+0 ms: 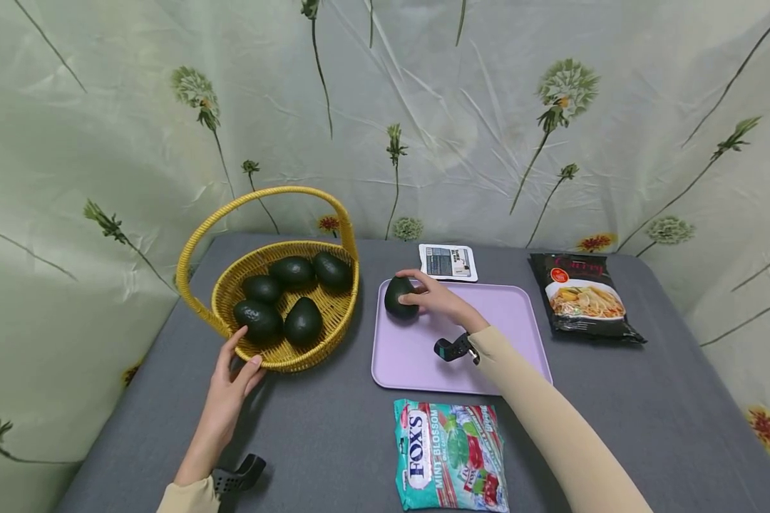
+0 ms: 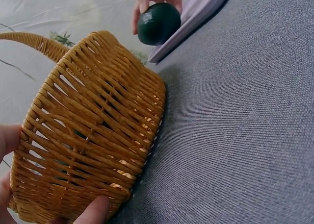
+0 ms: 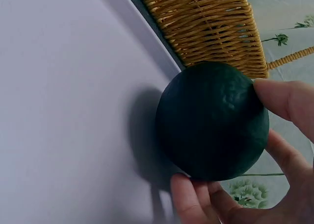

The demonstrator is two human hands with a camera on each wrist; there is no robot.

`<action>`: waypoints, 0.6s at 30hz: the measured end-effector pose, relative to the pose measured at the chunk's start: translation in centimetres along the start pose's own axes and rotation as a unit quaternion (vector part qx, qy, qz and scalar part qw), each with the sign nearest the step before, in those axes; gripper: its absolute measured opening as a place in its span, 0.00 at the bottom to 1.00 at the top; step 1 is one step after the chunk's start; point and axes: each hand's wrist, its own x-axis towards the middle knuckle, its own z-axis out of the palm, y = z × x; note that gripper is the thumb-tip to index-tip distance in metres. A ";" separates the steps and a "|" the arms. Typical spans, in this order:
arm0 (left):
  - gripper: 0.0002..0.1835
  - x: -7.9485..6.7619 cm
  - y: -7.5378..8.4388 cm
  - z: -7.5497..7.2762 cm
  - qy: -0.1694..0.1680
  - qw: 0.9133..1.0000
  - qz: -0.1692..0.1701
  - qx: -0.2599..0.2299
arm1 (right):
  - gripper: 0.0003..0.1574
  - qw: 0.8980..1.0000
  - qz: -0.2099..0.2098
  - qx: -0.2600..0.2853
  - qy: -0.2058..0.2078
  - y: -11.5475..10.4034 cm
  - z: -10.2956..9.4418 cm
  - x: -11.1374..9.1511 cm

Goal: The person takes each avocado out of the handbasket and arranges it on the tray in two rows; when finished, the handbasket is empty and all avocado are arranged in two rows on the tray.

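My right hand (image 1: 438, 299) holds a dark green avocado (image 1: 398, 299) between thumb and fingers, over the left part of a lilac tray (image 1: 417, 363). In the right wrist view, the avocado (image 3: 211, 121) casts a shadow on the tray. A yellow wicker basket (image 1: 324, 353) with a tall handle stands left of the tray, with several avocados (image 1: 304, 322) in it. On the basket's near left rim, my left hand (image 1: 227, 395) grips the edge. In the left wrist view its thumb (image 2: 95, 211) presses the woven outside.
Behind the tray lies a white labelled packet (image 1: 449, 262). A black noodle packet (image 1: 584, 299) is to the tray's right, and a teal candy bag (image 1: 449, 456) in front of it. A floral curtain (image 1: 462, 121) hangs behind the grey tabletop (image 1: 334, 427).
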 end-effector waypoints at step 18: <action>0.33 -0.2 -0.2 0.0 -0.004 1.000 0.015 -0.002 | 0.34 1.000 -0.016 0.007 0.006 0.0 -0.3 -0.7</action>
